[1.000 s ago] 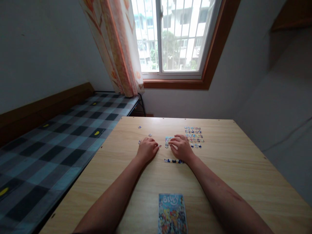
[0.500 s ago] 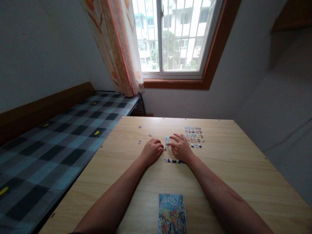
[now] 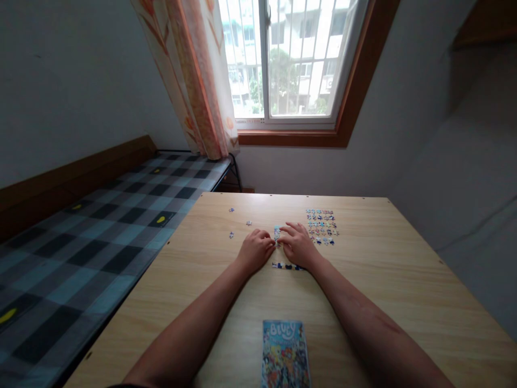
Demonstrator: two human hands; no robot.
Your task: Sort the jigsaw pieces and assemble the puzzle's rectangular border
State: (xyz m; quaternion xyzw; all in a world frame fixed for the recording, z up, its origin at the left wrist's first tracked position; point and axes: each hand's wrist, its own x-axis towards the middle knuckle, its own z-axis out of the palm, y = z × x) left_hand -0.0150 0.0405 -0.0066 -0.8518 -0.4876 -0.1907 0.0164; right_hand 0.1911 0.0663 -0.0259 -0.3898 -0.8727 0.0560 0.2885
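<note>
My left hand (image 3: 257, 251) is closed, thumb and fingers pinched on a small puzzle piece (image 3: 277, 246) at the lower end of a narrow joined puzzle section (image 3: 277, 231). From the other side my right hand (image 3: 298, 243) reaches over that section, its fingers apart and the tips touching its right edge. Part of the section is hidden under those fingers. Below the hands lies a joined puzzle strip (image 3: 285, 266) in dark blue and white, its right end covered by my right wrist.
Rows of loose puzzle pieces (image 3: 322, 226) lie right of my right hand. Three single pieces (image 3: 249, 223) are scattered to the left. A picture box marked Bluey (image 3: 285, 353) lies near me on the wooden table (image 3: 383, 269). A checked bed (image 3: 100, 231) stands left.
My left hand has moved slightly right, bringing the puzzle piece up against the lower end of the joined section. My right hand has barely shifted.
</note>
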